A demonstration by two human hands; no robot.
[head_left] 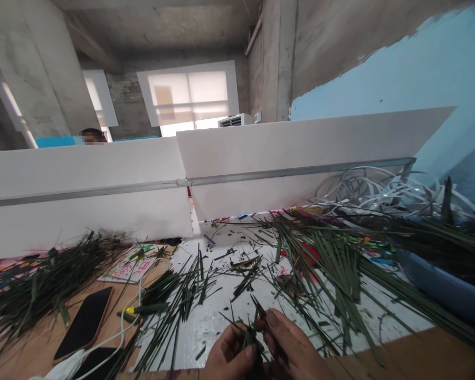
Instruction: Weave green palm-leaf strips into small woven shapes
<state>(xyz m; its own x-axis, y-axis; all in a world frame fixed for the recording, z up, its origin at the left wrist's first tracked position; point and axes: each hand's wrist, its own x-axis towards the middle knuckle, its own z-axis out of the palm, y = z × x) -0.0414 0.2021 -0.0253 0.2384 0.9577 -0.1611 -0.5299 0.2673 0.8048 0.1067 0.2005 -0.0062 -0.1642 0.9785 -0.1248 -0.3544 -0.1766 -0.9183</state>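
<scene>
Low in the middle of the view, my left hand (231,354) pinches a small folded bunch of green leaf strips (250,335), with thin ends sticking out. Right beside it, my right hand (291,345) is closed on a slim dark tool (258,306) whose narrow points face up and left; whether it is scissors or tweezers I cannot make out. The tool's points are close to the leaf bunch. Both hands are above the front of a white work sheet (206,338) strewn with leaf scraps.
Long leaf strips (336,258) fan out at right, by a blue basin (447,279). More cut strips (186,295) and a leaf heap (59,279) lie left, near a phone (85,322) and white cable (122,330). White panels (261,153) stand behind; a person's head (93,135) shows beyond.
</scene>
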